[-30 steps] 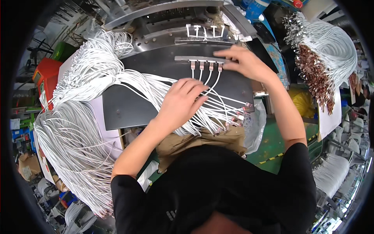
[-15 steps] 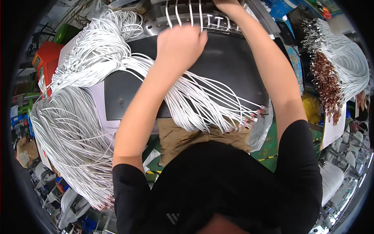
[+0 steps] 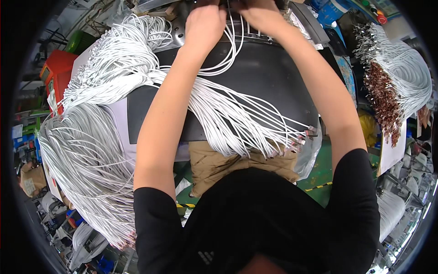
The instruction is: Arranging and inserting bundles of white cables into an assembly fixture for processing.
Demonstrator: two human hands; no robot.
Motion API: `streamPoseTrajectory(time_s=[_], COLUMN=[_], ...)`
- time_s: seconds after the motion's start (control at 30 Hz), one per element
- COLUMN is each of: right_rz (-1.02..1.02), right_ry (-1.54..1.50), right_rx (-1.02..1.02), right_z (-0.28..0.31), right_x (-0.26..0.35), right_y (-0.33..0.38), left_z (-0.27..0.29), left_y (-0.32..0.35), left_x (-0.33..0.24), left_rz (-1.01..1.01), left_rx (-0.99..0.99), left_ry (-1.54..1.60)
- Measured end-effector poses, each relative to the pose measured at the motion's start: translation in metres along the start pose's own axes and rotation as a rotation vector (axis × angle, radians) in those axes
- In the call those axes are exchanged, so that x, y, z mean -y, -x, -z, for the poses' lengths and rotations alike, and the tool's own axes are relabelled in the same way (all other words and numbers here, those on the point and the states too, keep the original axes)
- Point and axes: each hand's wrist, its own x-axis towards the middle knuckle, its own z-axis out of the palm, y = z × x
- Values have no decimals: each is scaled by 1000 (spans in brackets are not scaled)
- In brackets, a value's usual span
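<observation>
At the far edge of the black work surface [image 3: 269, 73], both my hands are bent over a metal fixture [image 3: 248, 33]. My left hand [image 3: 205, 25] is closed, its fingertips dark and partly cut off by the upper picture edge, so what it grips is hidden. Close beside it, my right hand [image 3: 262, 17] pinches at a few white cables [image 3: 240, 43] that come out between the hands and curve down in a loop. Under my left forearm lies a bundle of white cables [image 3: 228, 116], its ends with small reddish and metal tips pointing right, toward my lap.
A large heap of white cables [image 3: 121, 55] lies at the left, with another thick bundle [image 3: 86, 160] draped nearer me. A red bin [image 3: 57, 68] stands beyond. On the right hangs a cable bundle [image 3: 404, 68] with brown and metallic ends. A blue container [image 3: 331, 11] stands far right.
My left hand has moved up and away to the far edge, beside my right hand. Cables that ran straight across the fixture now hang in a loose loop.
</observation>
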Motion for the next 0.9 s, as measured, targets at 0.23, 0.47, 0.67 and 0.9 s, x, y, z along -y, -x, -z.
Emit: streamPoseTrajectory(time_s=[0.23, 0.47, 0.67, 0.9], right_rz=[-5, -157, -192, -639], right_ry=[89, 355, 116, -341], right_rx=[-41, -45, 29, -410], right_z=[-5, -15, 8, 167], right_x=[12, 26, 9, 25], right_y=[13, 20, 44, 218], left_z=[-19, -30, -10, 138], left_y=[-9, -13, 10, 243], left_x=[4, 9, 0, -44], left_rz=[-143, -149, -166, 569], left_rx=[6, -211, -228, 535], left_ry=[-228, -521, -247, 1554])
